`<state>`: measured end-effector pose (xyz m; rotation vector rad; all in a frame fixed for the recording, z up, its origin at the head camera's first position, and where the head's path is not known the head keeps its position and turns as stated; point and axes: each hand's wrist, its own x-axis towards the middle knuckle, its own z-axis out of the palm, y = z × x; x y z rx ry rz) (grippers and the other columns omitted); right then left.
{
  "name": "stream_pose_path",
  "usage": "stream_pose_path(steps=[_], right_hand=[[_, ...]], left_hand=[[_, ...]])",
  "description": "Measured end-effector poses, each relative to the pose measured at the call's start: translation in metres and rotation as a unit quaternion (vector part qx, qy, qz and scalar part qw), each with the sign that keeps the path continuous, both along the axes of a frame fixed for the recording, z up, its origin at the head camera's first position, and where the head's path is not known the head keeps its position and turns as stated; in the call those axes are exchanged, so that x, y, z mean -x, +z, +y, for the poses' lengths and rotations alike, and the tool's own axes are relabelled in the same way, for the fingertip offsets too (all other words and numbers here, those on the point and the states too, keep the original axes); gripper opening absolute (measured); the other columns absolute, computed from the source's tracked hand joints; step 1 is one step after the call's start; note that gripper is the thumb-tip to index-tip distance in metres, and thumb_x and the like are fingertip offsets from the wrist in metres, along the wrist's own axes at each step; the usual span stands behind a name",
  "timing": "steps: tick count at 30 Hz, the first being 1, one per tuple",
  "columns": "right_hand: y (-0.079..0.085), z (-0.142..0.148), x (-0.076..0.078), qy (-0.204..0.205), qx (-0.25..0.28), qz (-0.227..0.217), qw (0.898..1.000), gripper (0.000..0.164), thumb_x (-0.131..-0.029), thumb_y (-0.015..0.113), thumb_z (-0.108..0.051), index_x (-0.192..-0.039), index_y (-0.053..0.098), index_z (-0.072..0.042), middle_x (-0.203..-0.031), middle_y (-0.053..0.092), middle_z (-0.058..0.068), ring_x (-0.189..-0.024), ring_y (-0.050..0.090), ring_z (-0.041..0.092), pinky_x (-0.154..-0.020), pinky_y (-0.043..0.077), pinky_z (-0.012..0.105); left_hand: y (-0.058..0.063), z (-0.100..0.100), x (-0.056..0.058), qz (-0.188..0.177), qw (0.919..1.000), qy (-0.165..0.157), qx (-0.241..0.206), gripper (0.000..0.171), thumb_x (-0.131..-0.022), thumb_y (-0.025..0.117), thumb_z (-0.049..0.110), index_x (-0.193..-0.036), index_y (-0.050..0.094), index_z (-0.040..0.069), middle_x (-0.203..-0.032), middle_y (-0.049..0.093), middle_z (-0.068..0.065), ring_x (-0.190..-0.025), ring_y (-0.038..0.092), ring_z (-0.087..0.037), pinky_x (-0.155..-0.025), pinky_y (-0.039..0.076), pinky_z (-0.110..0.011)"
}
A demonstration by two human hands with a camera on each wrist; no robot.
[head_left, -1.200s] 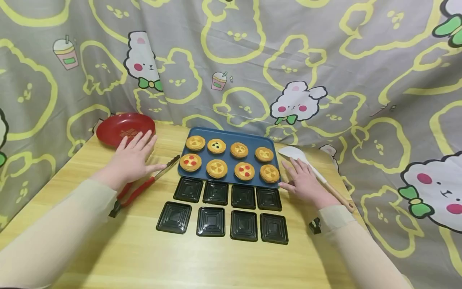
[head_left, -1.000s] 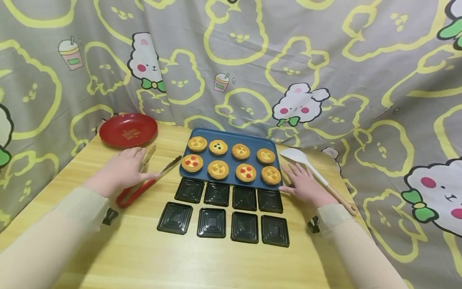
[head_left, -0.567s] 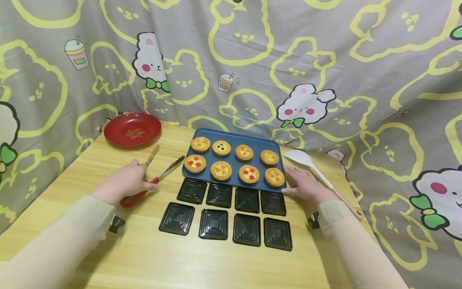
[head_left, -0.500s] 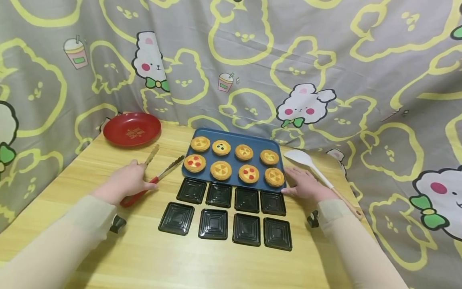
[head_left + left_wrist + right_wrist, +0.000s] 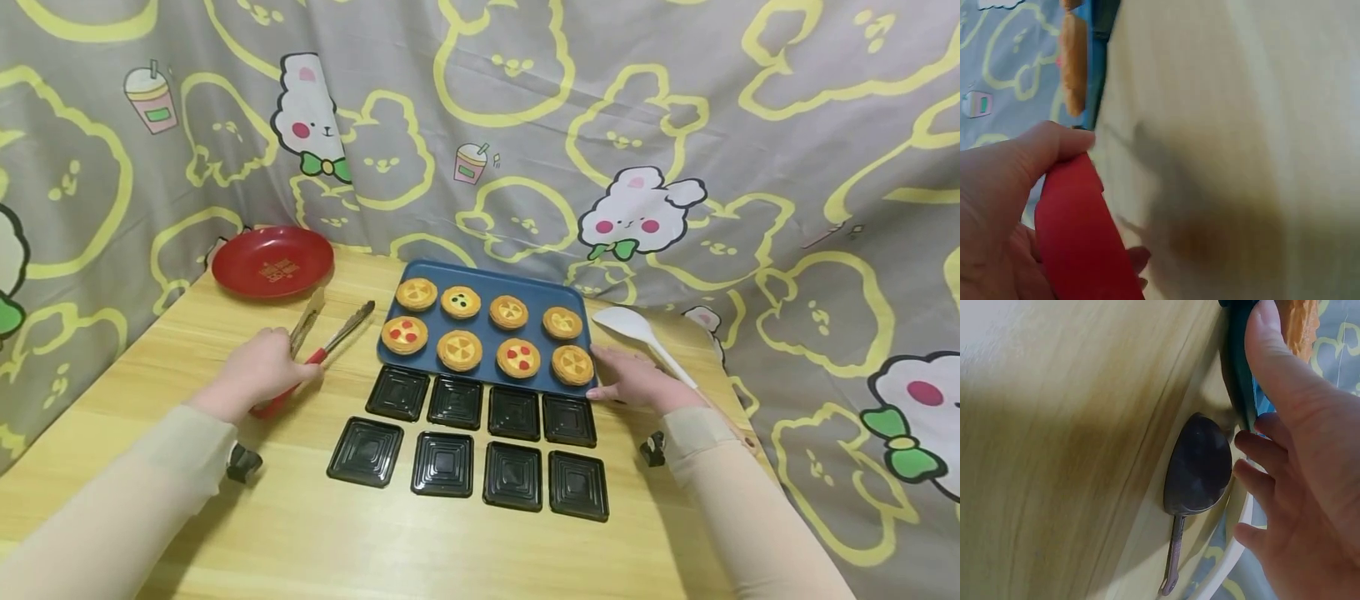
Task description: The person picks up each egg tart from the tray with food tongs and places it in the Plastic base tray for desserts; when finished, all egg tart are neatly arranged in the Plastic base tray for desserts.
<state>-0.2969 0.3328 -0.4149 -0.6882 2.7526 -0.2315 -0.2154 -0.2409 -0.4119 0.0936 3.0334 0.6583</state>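
In the head view, my left hand (image 5: 258, 371) grips red-handled tongs (image 5: 313, 360), whose two arms (image 5: 347, 329) are spread apart. The left wrist view shows its thumb and fingers round the red handle (image 5: 1082, 225). My right hand (image 5: 637, 379) is at the right front corner of a blue baking tray (image 5: 487, 282). There its thumb (image 5: 1272, 337) lies on the tray's edge, with the other fingers loosely bent beside it. Several egg tarts sit on the tray in two rows, among them a red-topped tart (image 5: 518, 357) and a dark-dotted tart (image 5: 460, 302).
Several black square trays (image 5: 443, 464) lie in two rows in front of the baking tray. A red plate (image 5: 273, 262) stands at the back left. On the right lies a white ladle (image 5: 630, 323) with a wooden handle. A dark scoop (image 5: 1200, 465) lies below my right hand.
My left hand came down from beside the red plate and took hold of the tongs, which have shifted slightly left. My right hand's fingers drew in against the baking tray's side.
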Motion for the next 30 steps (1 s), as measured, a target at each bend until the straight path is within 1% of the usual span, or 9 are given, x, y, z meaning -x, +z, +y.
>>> stream_pose_path(steps=[2, 4, 7, 10, 12, 17, 22, 26, 30], right_hand=[[-0.001, 0.000, 0.000, -0.001, 0.001, -0.006, 1.000, 0.102, -0.086, 0.069, -0.055, -0.155, 0.021, 0.002, -0.154, 0.026, 0.028, -0.139, 0.026, 0.048, -0.109, 0.016, 0.065], [-0.002, 0.000, 0.001, -0.005, -0.002, -0.011, 1.000, 0.102, -0.086, 0.068, -0.056, -0.155, 0.019, 0.001, -0.154, 0.026, 0.028, -0.139, 0.027, 0.047, -0.109, 0.017, 0.065], [-0.002, 0.000, 0.002, -0.010, -0.002, -0.016, 1.000, 0.103, -0.086, 0.067, -0.058, -0.156, 0.018, 0.000, -0.155, 0.026, 0.026, -0.139, 0.028, 0.047, -0.109, 0.017, 0.065], [-0.002, 0.001, 0.002, -0.014, 0.002, -0.017, 1.000, 0.104, -0.085, 0.068, -0.057, -0.156, 0.018, -0.001, -0.154, 0.027, 0.026, -0.138, 0.029, 0.048, -0.109, 0.018, 0.064], [-0.002, 0.001, 0.003, -0.013, 0.003, -0.018, 1.000, 0.103, -0.085, 0.068, -0.057, -0.156, 0.018, -0.001, -0.154, 0.027, 0.026, -0.137, 0.029, 0.048, -0.109, 0.019, 0.063], [-0.003, 0.002, 0.005, -0.013, 0.004, -0.016, 1.000, 0.103, -0.085, 0.069, -0.057, -0.156, 0.019, -0.001, -0.154, 0.029, 0.026, -0.136, 0.031, 0.048, -0.109, 0.022, 0.061], [-0.002, 0.002, 0.006, -0.017, 0.006, -0.013, 1.000, 0.104, -0.083, 0.070, -0.057, -0.156, 0.021, -0.002, -0.153, 0.030, 0.025, -0.135, 0.033, 0.049, -0.108, 0.025, 0.060], [0.000, 0.001, 0.005, -0.016, 0.006, -0.017, 1.000, 0.104, -0.083, 0.071, -0.056, -0.155, 0.021, 0.000, -0.152, 0.031, 0.026, -0.134, 0.034, 0.050, -0.107, 0.027, 0.060], [-0.001, 0.000, 0.005, -0.015, 0.009, -0.023, 1.000, 0.104, -0.083, 0.071, -0.056, -0.156, 0.021, 0.000, -0.152, 0.031, 0.026, -0.133, 0.035, 0.050, -0.107, 0.028, 0.059]], left_hand=[[0.005, 0.000, 0.001, 0.017, 0.9997, 0.001, -0.017, 0.048, -0.081, 0.077, 0.042, -0.080, 0.051, 0.002, -0.073, 0.050, -0.012, -0.063, 0.051, -0.028, -0.052, 0.040, -0.038], [0.010, 0.000, 0.002, 0.041, 0.9987, -0.015, -0.028, 0.050, -0.081, 0.079, 0.040, -0.089, 0.051, -0.001, -0.076, 0.049, -0.012, -0.068, 0.050, -0.029, -0.057, 0.040, -0.039], [0.017, 0.002, 0.004, 0.067, 0.9946, -0.060, -0.051, 0.053, -0.080, 0.082, 0.036, -0.104, 0.055, -0.004, -0.080, 0.052, -0.011, -0.074, 0.050, -0.028, -0.065, 0.040, -0.040], [0.020, 0.005, 0.006, 0.080, 0.9893, -0.106, -0.059, 0.054, -0.079, 0.084, 0.032, -0.110, 0.058, -0.003, -0.083, 0.056, -0.010, -0.077, 0.051, -0.026, -0.070, 0.040, -0.041], [0.019, 0.007, 0.007, 0.077, 0.9871, -0.128, -0.058, 0.052, -0.079, 0.085, 0.031, -0.110, 0.059, -0.003, -0.085, 0.057, -0.011, -0.077, 0.050, -0.025, -0.069, 0.041, -0.041], [0.015, 0.010, 0.006, 0.052, 0.9855, -0.149, -0.063, 0.050, -0.079, 0.084, 0.026, -0.112, 0.061, -0.004, -0.087, 0.057, -0.011, -0.079, 0.049, -0.025, -0.070, 0.041, -0.040], [0.011, 0.012, 0.007, 0.042, 0.9861, -0.151, -0.056, 0.057, -0.079, 0.084, 0.024, -0.122, 0.061, -0.006, -0.089, 0.056, -0.013, -0.078, 0.049, -0.025, -0.071, 0.042, -0.040], [0.010, 0.015, 0.010, 0.028, 0.9866, -0.156, -0.039, 0.070, -0.079, 0.083, 0.026, -0.132, 0.055, -0.011, -0.092, 0.057, -0.015, -0.079, 0.050, -0.025, -0.071, 0.043, -0.041], [0.009, 0.019, 0.012, 0.020, 0.9858, -0.163, -0.032, 0.073, -0.082, 0.082, 0.026, -0.135, 0.051, -0.012, -0.093, 0.057, -0.014, -0.079, 0.051, -0.026, -0.072, 0.043, -0.041]])
